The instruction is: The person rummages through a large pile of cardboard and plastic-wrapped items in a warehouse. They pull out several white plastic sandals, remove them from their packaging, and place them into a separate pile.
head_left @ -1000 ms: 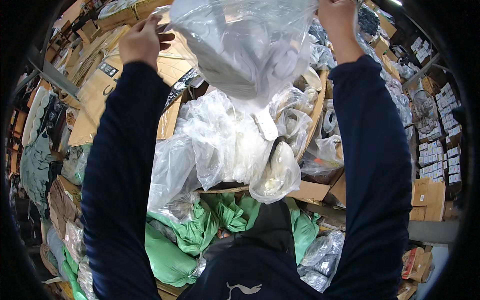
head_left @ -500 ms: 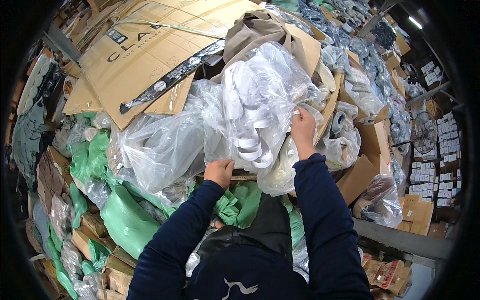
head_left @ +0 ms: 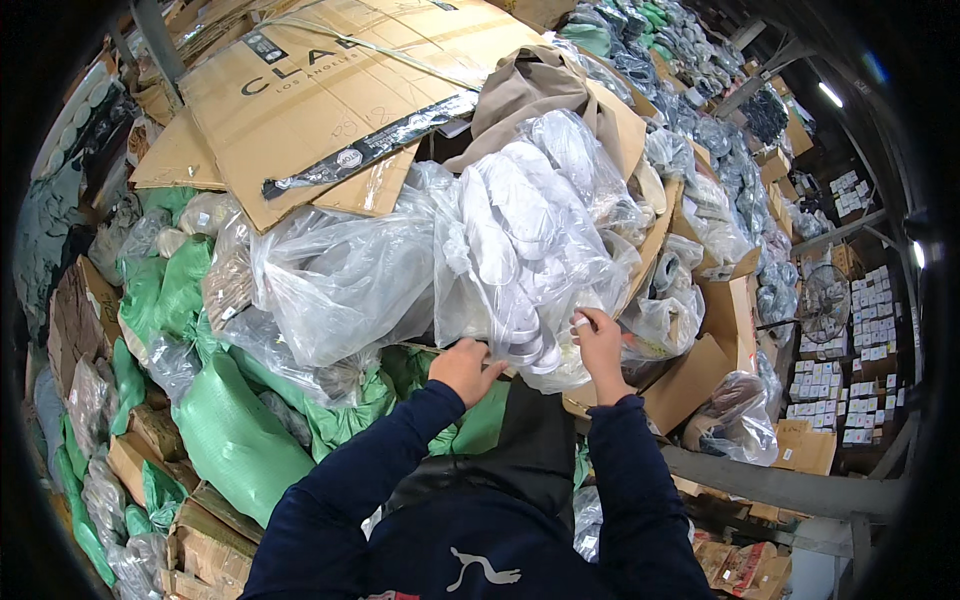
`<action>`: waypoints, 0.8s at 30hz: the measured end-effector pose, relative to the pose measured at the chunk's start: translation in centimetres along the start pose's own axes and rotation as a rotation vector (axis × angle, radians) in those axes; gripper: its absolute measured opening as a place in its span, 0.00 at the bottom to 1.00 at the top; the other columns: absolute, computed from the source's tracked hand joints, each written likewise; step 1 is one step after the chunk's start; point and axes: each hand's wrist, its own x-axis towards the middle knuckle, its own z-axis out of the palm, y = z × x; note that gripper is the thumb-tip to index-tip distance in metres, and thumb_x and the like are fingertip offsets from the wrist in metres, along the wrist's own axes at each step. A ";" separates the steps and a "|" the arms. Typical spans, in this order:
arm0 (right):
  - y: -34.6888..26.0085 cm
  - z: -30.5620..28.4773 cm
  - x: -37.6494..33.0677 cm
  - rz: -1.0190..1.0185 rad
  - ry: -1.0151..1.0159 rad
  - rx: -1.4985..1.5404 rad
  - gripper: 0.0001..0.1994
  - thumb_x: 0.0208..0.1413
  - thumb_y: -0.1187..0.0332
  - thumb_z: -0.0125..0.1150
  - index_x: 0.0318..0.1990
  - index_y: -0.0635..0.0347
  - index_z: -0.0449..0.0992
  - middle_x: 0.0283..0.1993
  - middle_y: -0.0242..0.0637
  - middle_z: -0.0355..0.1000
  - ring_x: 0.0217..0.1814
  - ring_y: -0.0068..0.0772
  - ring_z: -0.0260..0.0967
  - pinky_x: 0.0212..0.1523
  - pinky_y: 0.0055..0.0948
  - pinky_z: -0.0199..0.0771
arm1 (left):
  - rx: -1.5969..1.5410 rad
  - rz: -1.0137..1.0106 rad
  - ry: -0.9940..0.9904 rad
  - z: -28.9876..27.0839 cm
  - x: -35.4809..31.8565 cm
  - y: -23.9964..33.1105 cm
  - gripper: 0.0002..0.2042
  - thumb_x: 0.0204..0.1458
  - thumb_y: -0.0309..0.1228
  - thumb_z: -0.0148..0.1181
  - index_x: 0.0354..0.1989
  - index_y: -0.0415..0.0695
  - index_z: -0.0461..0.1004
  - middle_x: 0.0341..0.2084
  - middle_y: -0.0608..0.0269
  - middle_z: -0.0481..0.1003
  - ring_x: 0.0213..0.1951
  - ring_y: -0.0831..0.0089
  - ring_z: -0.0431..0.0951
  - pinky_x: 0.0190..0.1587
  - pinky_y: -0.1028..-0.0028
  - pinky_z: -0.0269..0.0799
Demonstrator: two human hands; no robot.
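A clear plastic bag (head_left: pixel 590 275) lies on the heap in front of me, with several white sandal-like shoes (head_left: pixel 515 225) showing through it. My right hand (head_left: pixel 602 350) pinches the bag's film near its lower right edge, fingertips bent. At the lower left edge of the same bag is my left hand (head_left: pixel 466 372), its fingers curled at the film and the thumb pointing toward the shoes. The lower ends of the shoes rest between the two hands. Left of them lies another bulging clear bag (head_left: pixel 345 290).
A large flattened cardboard sheet (head_left: pixel 330 110) covers the heap's far left, beside a brown cloth (head_left: pixel 540 90). Green sacks (head_left: pixel 235 435) pile up at left. Open cardboard boxes (head_left: pixel 725 320) and a metal beam (head_left: pixel 770 485) stand at right, with a fan (head_left: pixel 825 300) beyond.
My right hand has come down and nearer, drawing the bag's edge with it. My left hand has shifted slightly right and its thumb has spread. The shoes have slid toward me.
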 end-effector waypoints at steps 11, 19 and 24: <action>-5.3 2.5 7.7 0.345 -0.214 0.222 0.24 0.59 0.66 0.55 0.63 0.59 0.66 0.51 0.44 0.72 0.41 0.39 0.76 0.33 0.40 0.83 | 0.172 0.148 0.284 0.4 8.2 4.7 0.50 0.37 0.43 0.76 0.71 0.45 0.55 0.69 0.37 0.51 0.67 0.37 0.56 0.67 0.52 0.57; -5.6 -4.1 -1.2 0.345 -0.150 0.218 0.27 0.52 0.69 0.61 0.61 0.65 0.68 0.46 0.45 0.71 0.39 0.33 0.75 0.27 0.32 0.81 | 0.213 -0.068 0.194 -0.5 9.6 3.2 0.39 0.39 0.34 0.74 0.64 0.45 0.64 0.69 0.31 0.47 0.61 0.39 0.66 0.63 0.57 0.65; -4.3 -5.1 -4.1 0.437 -0.010 0.388 0.26 0.56 0.67 0.61 0.63 0.63 0.68 0.44 0.42 0.73 0.41 0.33 0.75 0.33 0.35 0.83 | 0.180 -0.135 0.271 -1.7 13.2 -1.0 0.17 0.46 0.30 0.63 0.47 0.45 0.73 0.57 0.41 0.69 0.47 0.48 0.78 0.52 0.56 0.73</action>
